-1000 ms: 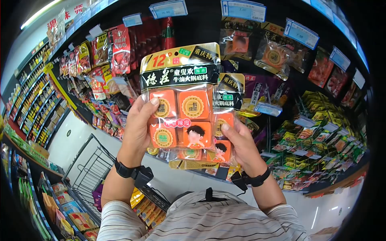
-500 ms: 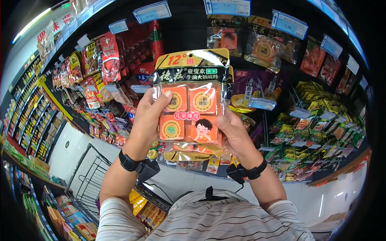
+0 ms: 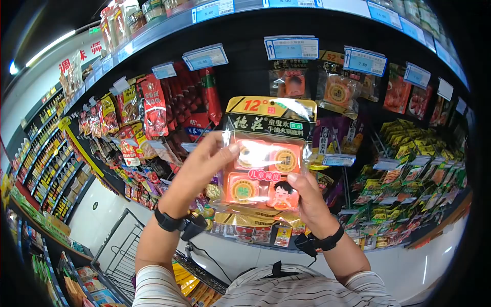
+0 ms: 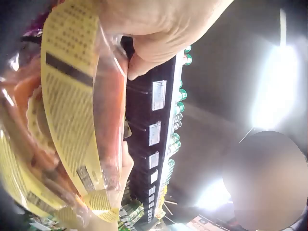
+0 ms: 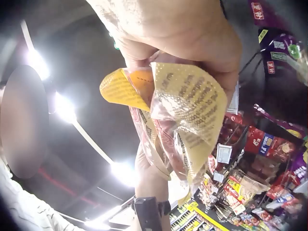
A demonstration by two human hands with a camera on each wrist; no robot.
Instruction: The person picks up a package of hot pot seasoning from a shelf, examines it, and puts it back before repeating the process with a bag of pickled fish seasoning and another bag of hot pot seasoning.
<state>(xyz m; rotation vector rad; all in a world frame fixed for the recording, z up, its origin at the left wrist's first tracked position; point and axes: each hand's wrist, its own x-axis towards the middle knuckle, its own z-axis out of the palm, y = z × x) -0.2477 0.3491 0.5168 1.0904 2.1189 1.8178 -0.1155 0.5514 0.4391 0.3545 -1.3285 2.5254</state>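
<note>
Both hands hold a stack of clear-fronted hotpot base packs up before the shelf. The front pack (image 3: 264, 176) has a gold and black header marked 12° and four-square orange blocks, one with a cartoon child. Behind it, a second pack shows its gold lower edge (image 3: 253, 220). My left hand (image 3: 207, 159) grips the left side, thumb over the front. At the right edge, my right hand (image 3: 310, 198) pinches with its thumb on the front. The left wrist view shows a yellow printed back panel (image 4: 72, 101); the fingers behind the packs are largely hidden in the head view.
Hanging packets (image 3: 156, 105) fill the rack on the left, and green and yellow sachets (image 3: 404, 163) the right. Blue price tags (image 3: 291, 48) line the hooks above. A wire shopping cart (image 3: 120, 253) stands at the lower left, near shelves of bottles (image 3: 51, 158).
A second ago the rear pack stuck out to the right in the right hand; the packs have since come together into one stack. The stack sits lower and farther right in the head view.
</note>
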